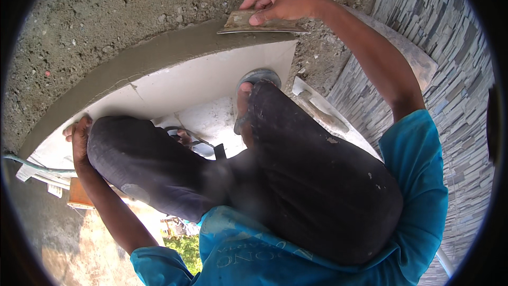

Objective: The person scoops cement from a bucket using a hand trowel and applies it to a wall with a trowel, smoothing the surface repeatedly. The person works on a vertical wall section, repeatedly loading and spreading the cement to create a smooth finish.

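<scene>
My right hand (278, 1) is closed around a flat wood-backed trowel (236, 21) with a thin plate along its lower edge. The plate lies at the right end of a smooth, curved grey mortar band (137, 55). Along that band runs the edge of a pale tiled step (185, 82), where my sandalled foot (244, 98) rests. My left hand (79, 133) is down beside my bent left knee, at the step's left part. Its fingers are loosely bent and a little apart, with nothing visible in them. The knee stands close to that hand.
Rough, gravelly ground (106, 16) lies beyond the mortar band. A long-handled tool (320, 112) lies on a pale board to my right, near a stone-patterned wall (450, 32). A flat slab (418, 69) stands against that wall. A thin hose (39, 167) crosses at far left.
</scene>
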The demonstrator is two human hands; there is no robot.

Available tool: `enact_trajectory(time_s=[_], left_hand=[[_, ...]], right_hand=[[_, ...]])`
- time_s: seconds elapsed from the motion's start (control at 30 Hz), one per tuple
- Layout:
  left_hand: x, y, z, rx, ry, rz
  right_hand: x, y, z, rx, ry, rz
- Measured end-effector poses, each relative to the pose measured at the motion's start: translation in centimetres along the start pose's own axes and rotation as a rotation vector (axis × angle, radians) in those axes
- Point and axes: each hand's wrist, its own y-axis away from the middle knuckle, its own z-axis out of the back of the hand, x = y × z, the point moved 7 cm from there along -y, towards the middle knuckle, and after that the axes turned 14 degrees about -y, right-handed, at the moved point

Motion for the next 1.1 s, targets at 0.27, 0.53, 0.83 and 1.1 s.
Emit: enact_trajectory(time_s=[0.27, 0.53, 0.83, 1.1], left_hand=[[0.1, 0.5, -1.0, 0.125, 0.232, 0.04], [0.3, 0.1, -2.0, 0.277, 0.549, 0.145], [1.0, 0.5, -3.1, 0.414, 0.844, 0.32], [1.3, 1.0, -3.6, 0.454, 0.92, 0.379]], right_hand=[[6.5, 3.3, -3.0, 0.145, -0.063, 0.081], [-0.6, -1.6, 3.3, 0.048, -0.001, -0.01], [-2.7, -3.1, 2.3, 0.104, 0.043, -0.03], [3.2, -0.5, -0.8, 0.268, -0.16, 0.019]])
